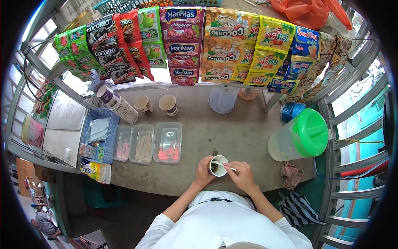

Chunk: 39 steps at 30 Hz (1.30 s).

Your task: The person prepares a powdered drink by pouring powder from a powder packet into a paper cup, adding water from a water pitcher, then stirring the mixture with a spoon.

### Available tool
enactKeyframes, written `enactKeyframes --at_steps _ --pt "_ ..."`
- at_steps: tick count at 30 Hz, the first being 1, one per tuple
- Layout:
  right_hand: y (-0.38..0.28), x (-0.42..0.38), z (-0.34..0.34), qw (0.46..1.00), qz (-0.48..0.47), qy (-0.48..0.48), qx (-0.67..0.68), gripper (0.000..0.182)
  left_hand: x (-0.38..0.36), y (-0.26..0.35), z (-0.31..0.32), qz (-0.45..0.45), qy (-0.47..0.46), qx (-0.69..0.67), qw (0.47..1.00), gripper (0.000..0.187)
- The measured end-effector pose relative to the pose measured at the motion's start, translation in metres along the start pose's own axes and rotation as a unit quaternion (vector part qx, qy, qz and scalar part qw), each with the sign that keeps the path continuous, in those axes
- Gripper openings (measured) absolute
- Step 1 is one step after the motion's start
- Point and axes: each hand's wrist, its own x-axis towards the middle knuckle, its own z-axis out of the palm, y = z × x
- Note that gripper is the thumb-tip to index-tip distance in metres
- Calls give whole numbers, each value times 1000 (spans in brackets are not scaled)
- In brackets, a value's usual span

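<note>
Near the front edge of the counter, my left hand [205, 171] is wrapped round the left side of a paper cup [224, 159]. A little dark stuff shows at the bottom of the cup. My right hand [241, 175] pinches the handle of a white spoon [227, 166], whose other end reaches into the cup. Further back to the left stand two more paper cups, one [143, 103] beside another [168, 104] that has a spoon standing in it.
Three clear plastic boxes [168, 143] and a blue basket [111, 143] sit at the left, below a stack of cups [118, 105]. A green-lidded pitcher [286, 139] and a cloth [292, 175] lie right. Sachet strips [182, 45] hang across the back.
</note>
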Motion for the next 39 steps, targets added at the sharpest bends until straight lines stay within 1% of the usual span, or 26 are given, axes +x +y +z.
enactKeyframes --at_steps 2,5,8,11,14,17,20,23,26,29,32,35,38,39 --pt "0 0 0 1000 -3 -2 -9 14 0 0 0 1 1 3 1000 84" --pt "0 -2 0 1000 -1 9 12 14 2 0 1 -2 0 1 1000 83" --pt "-1 0 -1 1000 2 8 -5 14 1 0 0 -7 -3 5 1000 83" --pt "0 -4 -3 999 30 -26 8 14 1 0 1 -5 -4 1 1000 83" --pt "1 -4 1 1000 23 5 16 15 0 -1 0 -6 -4 1 1000 83" --pt "6 -5 2 1000 -1 3 4 13 -1 -1 2 -13 -6 0 1000 83" --pt "3 -5 3 1000 9 22 13 14 -2 -3 1 -10 -6 -1 1000 83" --pt "3 -6 1 1000 6 2 -1 14 -4 -4 3 -14 -2 -4 1000 84" --pt "3 -7 4 999 16 19 20 14 -4 -6 3 -22 -4 -6 1000 85" --pt "4 -7 2 1000 13 5 12 15 -6 -7 4 -31 -7 -13 999 85" --pt "3 -6 1 998 43 12 44 15 -6 -7 4 -31 -8 -14 999 86" --pt "16 -9 6 994 63 -15 93 25 -7 -7 3 -44 -10 -7 999 86" --pt "-3 -4 -13 989 115 -90 31 45 -5 -3 2 -65 -4 -27 997 87" --pt "-1 -7 -17 992 100 -69 37 50 -5 -2 1 -72 -2 -41 997 87"
